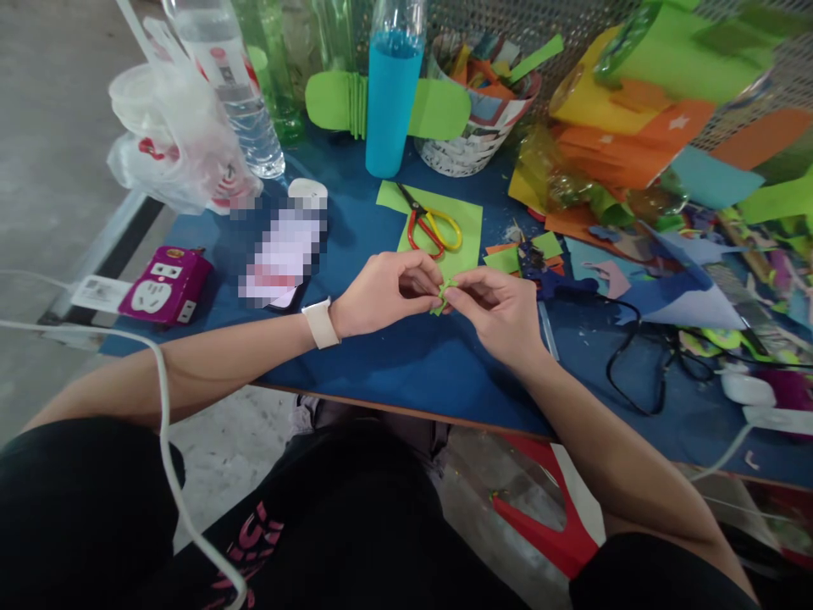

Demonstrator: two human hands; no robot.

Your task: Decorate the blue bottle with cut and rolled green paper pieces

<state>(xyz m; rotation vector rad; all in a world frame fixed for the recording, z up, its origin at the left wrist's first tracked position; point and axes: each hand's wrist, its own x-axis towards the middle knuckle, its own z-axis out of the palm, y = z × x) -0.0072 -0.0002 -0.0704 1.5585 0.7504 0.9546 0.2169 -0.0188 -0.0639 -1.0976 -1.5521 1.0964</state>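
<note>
A small folded piece of green paper (443,295) sits pinched between both my hands above the blue table (406,356). My left hand (390,290), with a white watch on its wrist, grips the piece from the left. From the right, my right hand (499,309) holds it with fingertips. Just behind my hands lies a green paper sheet (467,222) with red and yellow scissors (432,227) on it.
A blue-wrapped bottle (392,89) with green paper wings, a bowl of paper scraps (479,110), water bottles (232,85) and a plastic bag (171,127) stand at the back. A glue gun (539,267) with black cable, coloured paper heaps (635,127), a magenta power strip (166,286) lie around.
</note>
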